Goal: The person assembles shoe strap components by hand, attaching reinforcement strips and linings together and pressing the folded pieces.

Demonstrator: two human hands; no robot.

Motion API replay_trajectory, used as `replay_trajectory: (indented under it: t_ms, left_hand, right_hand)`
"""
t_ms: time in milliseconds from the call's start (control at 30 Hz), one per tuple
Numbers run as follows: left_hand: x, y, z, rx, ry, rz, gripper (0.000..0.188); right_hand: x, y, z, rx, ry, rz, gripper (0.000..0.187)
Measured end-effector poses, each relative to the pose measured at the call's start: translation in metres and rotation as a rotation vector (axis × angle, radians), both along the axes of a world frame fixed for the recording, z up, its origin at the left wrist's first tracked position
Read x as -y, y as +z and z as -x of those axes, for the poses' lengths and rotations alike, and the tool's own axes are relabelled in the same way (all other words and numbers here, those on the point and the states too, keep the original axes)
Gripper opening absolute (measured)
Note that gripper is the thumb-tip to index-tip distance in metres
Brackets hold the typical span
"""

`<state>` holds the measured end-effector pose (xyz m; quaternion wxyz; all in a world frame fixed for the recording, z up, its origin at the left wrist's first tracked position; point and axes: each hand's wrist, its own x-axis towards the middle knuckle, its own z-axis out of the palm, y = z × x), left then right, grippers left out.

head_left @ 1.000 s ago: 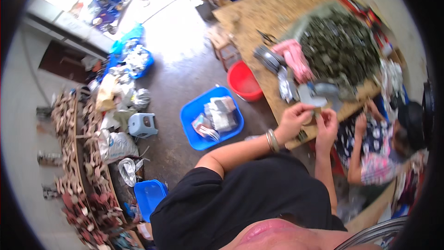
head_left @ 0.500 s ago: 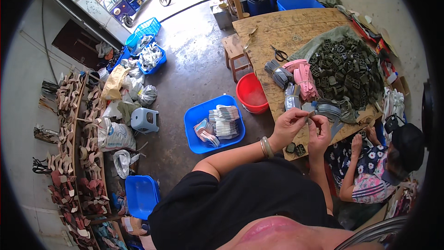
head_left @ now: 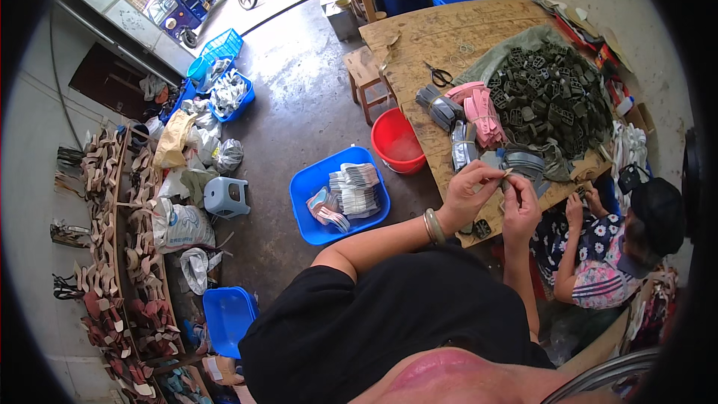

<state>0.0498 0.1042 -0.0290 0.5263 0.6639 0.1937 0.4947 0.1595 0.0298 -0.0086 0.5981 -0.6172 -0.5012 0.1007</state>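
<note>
My left hand [head_left: 471, 193], a bangle on its wrist, is closed in a pinch over the near edge of the wooden table. Close beside it, my right hand [head_left: 520, 213] is pinched too, fingertips almost touching the left ones. Between them is a small dark piece with a pale tip [head_left: 508, 172], mostly hidden by fingers; its kind is unclear. Just beyond the hands lie a bundle of grey straps [head_left: 523, 163] and a silvery bundle [head_left: 464, 146]. Dark buckles [head_left: 550, 97] are heaped on a cloth farther back. A loose buckle [head_left: 482, 229] rests by the table's near edge.
Pink strips [head_left: 485, 116], grey strips [head_left: 441, 108] and scissors [head_left: 438, 75] lie on the table [head_left: 419, 37]. A red bucket [head_left: 398, 142], stool [head_left: 366, 75] and blue basin [head_left: 299, 209] of stacked pieces stand left. A co-worker [head_left: 598, 247] sits at right.
The view has shifted slightly, so the room sits a little farther left and higher. Both hands still pinch the small piece, with a pale tip now showing above the fingers.
</note>
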Motion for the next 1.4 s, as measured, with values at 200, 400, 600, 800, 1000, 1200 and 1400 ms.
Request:
replay_trajectory:
  t_ms: [200, 400, 600, 800, 1000, 1200, 1400]
  left_hand:
    - [-0.004, -0.003, 0.004, 0.007, 0.044, -0.034, 0.02]
    - [-0.009, -0.008, 0.01, -0.012, 0.121, -0.098, 0.021]
    - [-0.012, -0.002, 0.022, -0.017, 0.16, -0.098, 0.02]
    - [-0.015, 0.0, 0.032, -0.037, 0.204, -0.108, 0.021]
    - [-0.015, 0.001, 0.033, -0.09, 0.257, -0.135, 0.021]
    - [-0.014, 0.001, 0.027, -0.103, 0.23, -0.202, 0.02]
    - [-0.01, -0.004, 0.017, -0.112, 0.195, -0.188, 0.019]
  right_hand:
    - [-0.004, 0.002, 0.006, 0.018, 0.004, 0.032, 0.01]
    - [-0.014, 0.002, 0.011, 0.06, 0.014, 0.051, 0.01]
    - [-0.026, -0.005, 0.016, 0.057, 0.041, 0.034, 0.009]
    - [-0.036, -0.004, 0.02, 0.032, 0.089, 0.048, 0.008]
    - [-0.036, 0.001, 0.022, 0.043, 0.109, 0.061, 0.008]
    - [-0.03, 0.001, 0.017, 0.073, 0.073, 0.061, 0.007]
    - [-0.02, 0.0, 0.012, 0.052, 0.031, 0.085, 0.006]
